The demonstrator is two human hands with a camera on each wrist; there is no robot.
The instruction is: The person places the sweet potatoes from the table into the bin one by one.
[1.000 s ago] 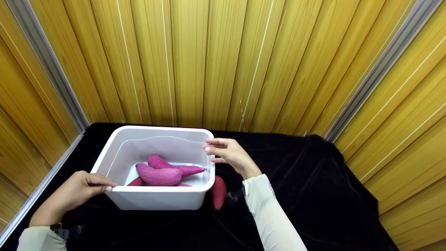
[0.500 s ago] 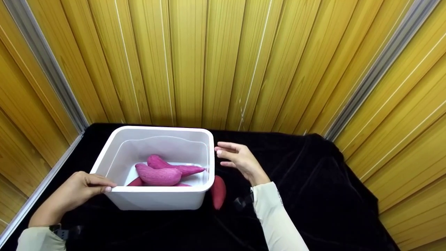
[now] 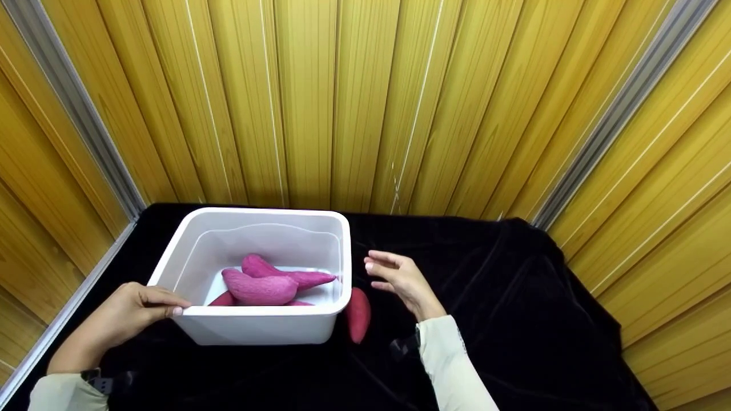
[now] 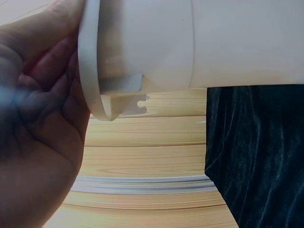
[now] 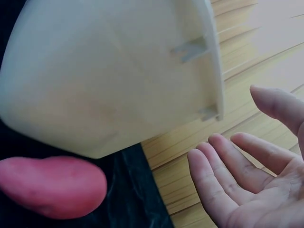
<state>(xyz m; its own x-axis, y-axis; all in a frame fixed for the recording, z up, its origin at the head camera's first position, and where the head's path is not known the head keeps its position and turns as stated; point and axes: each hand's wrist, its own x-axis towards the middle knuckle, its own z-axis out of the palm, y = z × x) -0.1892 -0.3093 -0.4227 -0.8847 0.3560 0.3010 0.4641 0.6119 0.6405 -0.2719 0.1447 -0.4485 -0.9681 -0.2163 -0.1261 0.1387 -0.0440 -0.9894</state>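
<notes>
A white plastic bin (image 3: 260, 325) stands left of centre in the head view. Inside it lie several sweet potatoes, among them a pink-purple one (image 3: 260, 288) resting against another purple one (image 3: 308, 279) behind. My left hand (image 3: 134, 308) pinches the bin's near-left rim between thumb and fingers; the left wrist view shows the rim (image 4: 90, 57) in its grasp. To the right of the bin, my right hand (image 3: 406, 282) is held in the air, fingers loosely extended and holding nothing. Just outside the bin's right wall lies a red sweet potato (image 3: 358, 315), below that hand in the head view.
A black cloth (image 3: 502, 319) covers the table, wrinkled toward the right. Yellow wood-patterned walls (image 3: 308, 103) close in the back and both sides, with grey metal strips (image 3: 617, 114) at the corners.
My right hand has drawn away from the bin's right rim, moving right and toward me. The left hand keeps its grip, and the bin and sweet potatoes stay in place.
</notes>
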